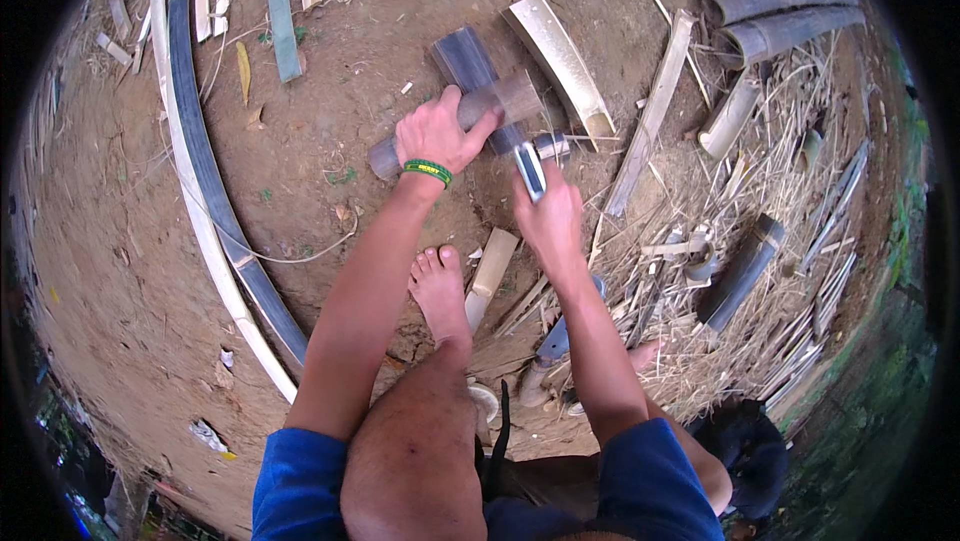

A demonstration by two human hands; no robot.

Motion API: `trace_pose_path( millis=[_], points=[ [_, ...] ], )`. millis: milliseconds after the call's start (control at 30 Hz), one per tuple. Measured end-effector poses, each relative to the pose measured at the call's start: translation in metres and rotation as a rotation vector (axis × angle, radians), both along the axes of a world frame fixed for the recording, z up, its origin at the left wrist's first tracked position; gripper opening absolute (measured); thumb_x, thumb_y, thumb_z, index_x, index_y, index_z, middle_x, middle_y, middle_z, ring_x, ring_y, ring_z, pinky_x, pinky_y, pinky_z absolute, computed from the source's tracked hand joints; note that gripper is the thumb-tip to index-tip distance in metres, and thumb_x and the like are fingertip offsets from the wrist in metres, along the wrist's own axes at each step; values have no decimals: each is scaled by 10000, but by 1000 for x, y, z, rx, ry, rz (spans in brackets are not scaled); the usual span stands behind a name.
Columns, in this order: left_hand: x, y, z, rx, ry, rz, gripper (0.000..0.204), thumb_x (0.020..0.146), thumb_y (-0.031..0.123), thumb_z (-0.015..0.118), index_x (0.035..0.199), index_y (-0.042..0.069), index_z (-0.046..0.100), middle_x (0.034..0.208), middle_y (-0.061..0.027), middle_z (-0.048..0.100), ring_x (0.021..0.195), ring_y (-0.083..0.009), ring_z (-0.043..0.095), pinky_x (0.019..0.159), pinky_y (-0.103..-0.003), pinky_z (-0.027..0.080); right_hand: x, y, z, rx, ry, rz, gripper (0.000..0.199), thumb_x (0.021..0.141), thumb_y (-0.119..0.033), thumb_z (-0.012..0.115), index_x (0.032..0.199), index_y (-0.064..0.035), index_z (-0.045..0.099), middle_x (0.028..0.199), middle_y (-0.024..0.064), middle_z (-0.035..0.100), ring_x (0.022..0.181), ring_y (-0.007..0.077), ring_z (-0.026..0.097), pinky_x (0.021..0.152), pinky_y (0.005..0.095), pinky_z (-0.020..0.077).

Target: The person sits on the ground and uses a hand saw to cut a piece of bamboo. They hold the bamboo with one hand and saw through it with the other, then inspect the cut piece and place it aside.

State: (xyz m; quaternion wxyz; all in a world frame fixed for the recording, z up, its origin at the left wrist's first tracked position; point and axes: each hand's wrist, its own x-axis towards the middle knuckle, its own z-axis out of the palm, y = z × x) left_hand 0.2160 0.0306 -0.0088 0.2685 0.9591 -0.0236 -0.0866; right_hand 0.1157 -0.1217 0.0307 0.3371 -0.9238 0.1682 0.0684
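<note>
My left hand (445, 133), with a green and yellow wristband, presses down on a brown bamboo tube (515, 101), fingers and thumb around it. That tube lies across a darker bamboo section (464, 56) on the ground. My right hand (550, 211) is closed round the pale, dark-centred handle of a saw (530, 169), beside the tube's right end. The saw's thin blade is smeared and barely shows. A short, dark bamboo piece (551, 146) sits just beyond the right hand. My bare foot (438, 286) rests on the dirt below the left hand.
Long bamboo strips (185, 91) curve along the left. Split bamboo (565, 66) lies ahead, and several bamboo poles (770, 1) are stacked far right. Shavings (740, 171) cover the right side. A grey blade with a wooden handle (537, 381) lies near my right forearm.
</note>
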Motion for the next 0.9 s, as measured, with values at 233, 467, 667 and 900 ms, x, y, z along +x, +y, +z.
trace_pose_path(
  millis=[233, 467, 667, 900],
  points=[
    [-4, 2, -7, -1, -46, -31, 584, 816, 623, 635, 967, 58, 631, 826, -256, 693, 796, -457, 680, 702, -552, 533, -17, -9, -7, -1, -6, 9, 308, 915, -289, 677, 964, 8, 611, 734, 287, 663, 690, 485, 664, 639, 552, 534],
    [-2, 1, -11, 6, -16, 73, 479, 972, 512, 481, 893, 66, 636, 792, -252, 686, 771, -456, 678, 691, -556, 529, -6, -1, 3, -31, -7, 37, 315, 916, -277, 674, 944, 32, 626, 729, 290, 663, 695, 477, 673, 639, 538, 546],
    [-3, -3, -18, -16, -50, 37, 478, 1014, 468, 416, 874, 69, 639, 798, -258, 684, 764, -476, 666, 703, -569, 526, 0, -1, 4, 26, -50, -15, 301, 905, -262, 689, 893, 35, 636, 734, 291, 661, 699, 482, 667, 642, 511, 555],
    [-1, 2, -12, -20, -41, 63, 468, 1015, 447, 412, 883, 68, 651, 829, -246, 696, 783, -474, 669, 733, -563, 534, -57, -19, -10, 36, -96, 8, 277, 880, -250, 707, 924, 19, 658, 796, 283, 676, 734, 473, 671, 684, 526, 549]
  ],
)
